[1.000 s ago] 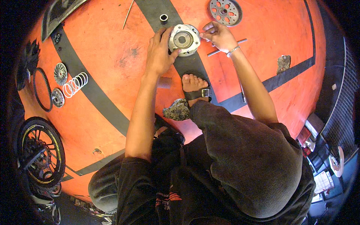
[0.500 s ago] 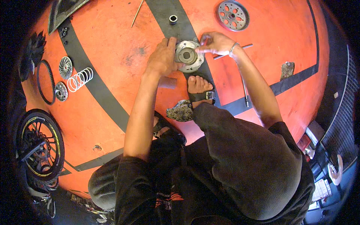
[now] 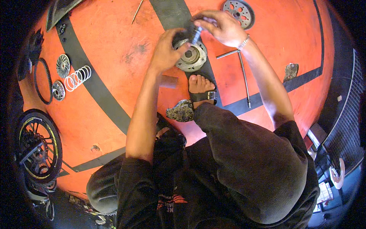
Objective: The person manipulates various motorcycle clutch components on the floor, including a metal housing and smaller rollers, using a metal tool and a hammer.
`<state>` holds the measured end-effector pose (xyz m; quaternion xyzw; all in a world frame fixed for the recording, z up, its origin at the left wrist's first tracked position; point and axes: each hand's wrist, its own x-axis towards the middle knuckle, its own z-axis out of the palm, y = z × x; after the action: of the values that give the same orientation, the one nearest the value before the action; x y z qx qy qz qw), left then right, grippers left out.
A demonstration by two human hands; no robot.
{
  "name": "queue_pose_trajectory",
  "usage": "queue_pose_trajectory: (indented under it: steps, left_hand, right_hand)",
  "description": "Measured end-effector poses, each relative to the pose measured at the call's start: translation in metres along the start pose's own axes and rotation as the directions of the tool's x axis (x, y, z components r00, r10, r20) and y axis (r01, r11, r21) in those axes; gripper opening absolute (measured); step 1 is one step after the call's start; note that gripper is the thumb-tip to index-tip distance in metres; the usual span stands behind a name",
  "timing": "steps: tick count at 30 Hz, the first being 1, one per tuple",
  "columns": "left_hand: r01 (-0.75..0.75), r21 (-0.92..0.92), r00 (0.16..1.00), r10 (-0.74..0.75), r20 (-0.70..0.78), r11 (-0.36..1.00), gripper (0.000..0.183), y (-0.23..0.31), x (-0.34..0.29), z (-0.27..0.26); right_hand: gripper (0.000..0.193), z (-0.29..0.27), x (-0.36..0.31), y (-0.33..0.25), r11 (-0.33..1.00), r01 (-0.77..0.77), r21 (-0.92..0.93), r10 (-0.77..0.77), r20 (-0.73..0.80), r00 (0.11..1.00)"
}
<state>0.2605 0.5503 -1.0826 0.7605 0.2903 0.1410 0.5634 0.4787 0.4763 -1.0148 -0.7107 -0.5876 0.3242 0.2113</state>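
Observation:
On the dark floor stripe in front of my foot lies a round metal clutch assembly (image 3: 189, 65) with a raised hub and a central hole. My left hand (image 3: 166, 49) is at its upper left; the thumb lies over the disc and the fingers curve apart from it past the far edge. Above the disc's far rim, my right hand (image 3: 222, 27) pinches a shiny metal socket (image 3: 196, 35), smeared by motion and partly covered by the fingers. A T-handle wrench (image 3: 244, 79) lies beneath my right forearm.
A perforated metal clutch bell (image 3: 247, 16) sits at the far right. On the left are a white coil spring (image 3: 77, 78), a finned pulley disc (image 3: 63, 65), a smaller disc (image 3: 58, 90) and a black belt (image 3: 37, 82). A stone (image 3: 180, 111) rests beside my foot.
The socket that stood on the far stripe is gone from there. My right hand has moved up and a little left, now holding it. My left hand has shifted up along the clutch assembly.

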Motion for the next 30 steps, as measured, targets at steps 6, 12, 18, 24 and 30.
queue_pose_trajectory:
  steps: [6,12,18,24,30]
  left_hand:
    - [-0.143,0.083,0.988,0.137,0.075,0.986,0.057,-0.004,-0.001,0.036]
    - [-0.107,0.081,0.993,0.103,0.055,0.991,0.048,-0.007,0.002,0.037]
    - [-0.05,0.232,0.997,0.036,0.065,0.971,0.051,0.003,0.0,0.044]
    - [-0.086,0.307,0.99,0.046,0.136,0.948,0.05,0.013,-0.014,0.051]
    - [-0.071,0.277,0.996,0.054,0.067,0.958,0.046,0.014,-0.024,0.055]
  right_hand:
    - [0.027,0.019,-0.033,0.008,0.985,0.047,0.166,-0.062,0.086,0.994]
    - [0.023,0.012,-0.026,-0.01,0.997,0.016,0.081,-0.029,0.172,0.985]
    - [0.023,0.003,-0.017,-0.016,0.997,0.062,-0.047,-0.045,0.302,0.952]
    - [0.019,0.016,-0.03,0.0,0.997,0.07,0.025,-0.074,0.251,0.965]
    - [0.022,0.014,-0.026,-0.005,0.997,0.055,0.049,-0.068,0.299,0.952]
